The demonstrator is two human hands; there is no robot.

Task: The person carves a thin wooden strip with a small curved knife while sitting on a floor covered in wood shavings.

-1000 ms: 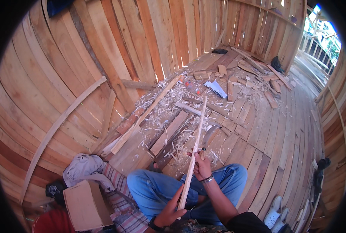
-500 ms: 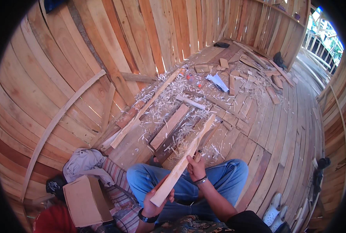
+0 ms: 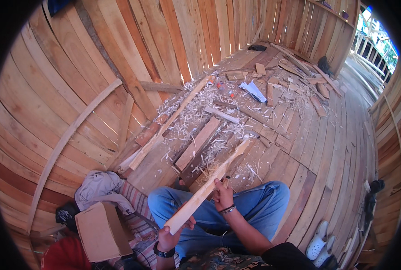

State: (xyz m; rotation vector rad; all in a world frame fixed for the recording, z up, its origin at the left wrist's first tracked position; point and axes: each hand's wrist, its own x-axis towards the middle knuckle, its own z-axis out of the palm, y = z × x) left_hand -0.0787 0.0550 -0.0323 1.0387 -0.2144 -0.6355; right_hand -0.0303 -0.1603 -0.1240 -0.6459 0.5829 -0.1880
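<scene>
A long pale piece of wood (image 3: 193,202), narrowed and shaped toward its far end, lies slantwise over my crossed legs. My left hand (image 3: 168,239) is wrapped round its broad near end, thumb along the edge and fingers beneath. Farther up, my right hand (image 3: 223,196) is closed beside the wood, its thumb against the wood's side. A short brown tool handle (image 3: 226,182) with a dark end pokes out of that hand; the rest of the tool is hidden, so its kind is unclear. Curled shavings (image 3: 214,155) cover the floor just beyond the wood.
Beyond my knees lie a reddish board (image 3: 198,143), a long pale strip (image 3: 171,121) and a white-blue sheet (image 3: 253,92). Offcuts (image 3: 295,67) are strewn farther back. A cardboard box (image 3: 99,231) stands at my left by a grey cloth (image 3: 99,189); light clogs (image 3: 317,243) sit at right.
The near end of the wood and my left hand have shifted a little left. My right hand has moved slightly left and down, still closed beside the wood.
</scene>
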